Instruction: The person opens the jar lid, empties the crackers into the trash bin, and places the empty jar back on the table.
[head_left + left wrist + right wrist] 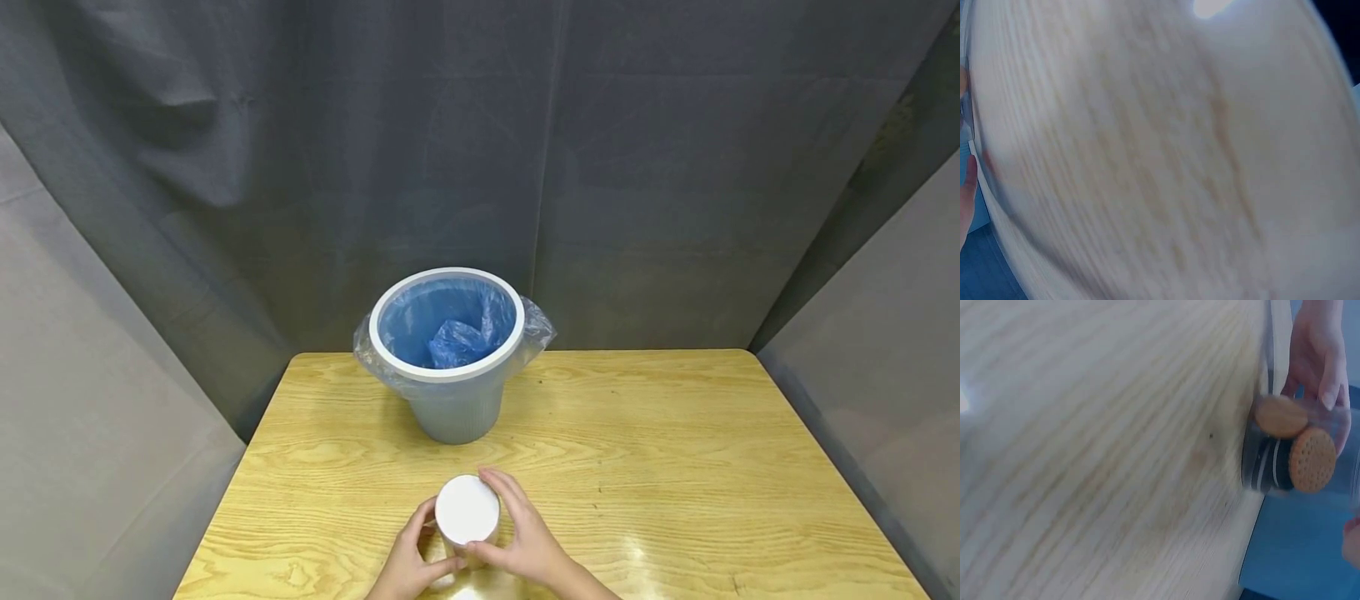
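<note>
A clear jar (1347,469) with a round white lid (467,508) is between my two hands near the front of the table. Round pale biscuits (1313,460) and dark sandwich cookies (1272,462) show through its wall in the right wrist view. My left hand (408,557) grips the jar's left side, thumb in front and fingers behind. From the right, my right hand (528,542) spans the lid, its fingers at the far rim and its thumb at the near edge. The left wrist view catches only fingers (966,200) at its left border.
A bin (457,417) with a white rim and a clear plastic liner stands behind the jar, with crumpled blue plastic (456,343) inside. Wood-grain tabletop (675,467) extends to the right. Dark curtain (637,208) hangs behind, with grey panels at both sides.
</note>
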### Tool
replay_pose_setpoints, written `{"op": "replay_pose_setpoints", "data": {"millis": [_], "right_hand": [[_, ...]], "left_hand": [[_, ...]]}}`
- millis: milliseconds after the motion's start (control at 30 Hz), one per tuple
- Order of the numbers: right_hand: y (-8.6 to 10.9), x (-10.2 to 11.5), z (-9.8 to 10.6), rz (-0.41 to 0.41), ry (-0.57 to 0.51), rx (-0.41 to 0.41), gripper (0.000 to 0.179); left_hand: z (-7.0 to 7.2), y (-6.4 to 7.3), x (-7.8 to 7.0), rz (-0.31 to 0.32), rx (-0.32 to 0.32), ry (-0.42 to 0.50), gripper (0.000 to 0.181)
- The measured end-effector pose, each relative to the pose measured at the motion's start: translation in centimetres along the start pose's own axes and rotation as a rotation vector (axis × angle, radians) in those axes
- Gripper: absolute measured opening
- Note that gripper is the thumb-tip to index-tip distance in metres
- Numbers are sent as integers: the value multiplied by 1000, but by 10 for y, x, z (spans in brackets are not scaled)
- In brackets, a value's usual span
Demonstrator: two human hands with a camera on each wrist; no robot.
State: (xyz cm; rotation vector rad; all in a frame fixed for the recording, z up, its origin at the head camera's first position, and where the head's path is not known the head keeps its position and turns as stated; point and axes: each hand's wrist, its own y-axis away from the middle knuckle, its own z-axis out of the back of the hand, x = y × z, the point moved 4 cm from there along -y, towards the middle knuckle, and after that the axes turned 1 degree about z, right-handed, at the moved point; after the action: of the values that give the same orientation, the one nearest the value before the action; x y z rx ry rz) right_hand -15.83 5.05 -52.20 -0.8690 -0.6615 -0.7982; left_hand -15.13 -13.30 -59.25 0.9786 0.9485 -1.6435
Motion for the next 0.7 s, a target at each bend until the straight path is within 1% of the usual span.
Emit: {"op": "replay_pose_setpoints", "data": {"millis": [67, 233, 300, 367, 600, 700], "right_hand": [[2, 2, -2, 5, 17, -17, 83], [3, 3, -5, -30, 30, -53, 85], [3, 3, -6, -47, 29, -54, 87], [3, 3, -7, -45, 35, -53, 87], [3, 4, -7, -29, 45, -50, 85], [2, 5, -6, -22, 47, -46, 85]], "left_hand": [[0, 0, 1, -8, -3, -8, 75], [0, 0, 2, -38, -11, -27, 74], [0, 0, 3, -41, -9, -30, 74], [0, 0, 2, -45, -4, -33, 74], [0, 0, 1, 1, -2, -9, 76], [0, 0, 1, 1, -2, -12, 76]]}}
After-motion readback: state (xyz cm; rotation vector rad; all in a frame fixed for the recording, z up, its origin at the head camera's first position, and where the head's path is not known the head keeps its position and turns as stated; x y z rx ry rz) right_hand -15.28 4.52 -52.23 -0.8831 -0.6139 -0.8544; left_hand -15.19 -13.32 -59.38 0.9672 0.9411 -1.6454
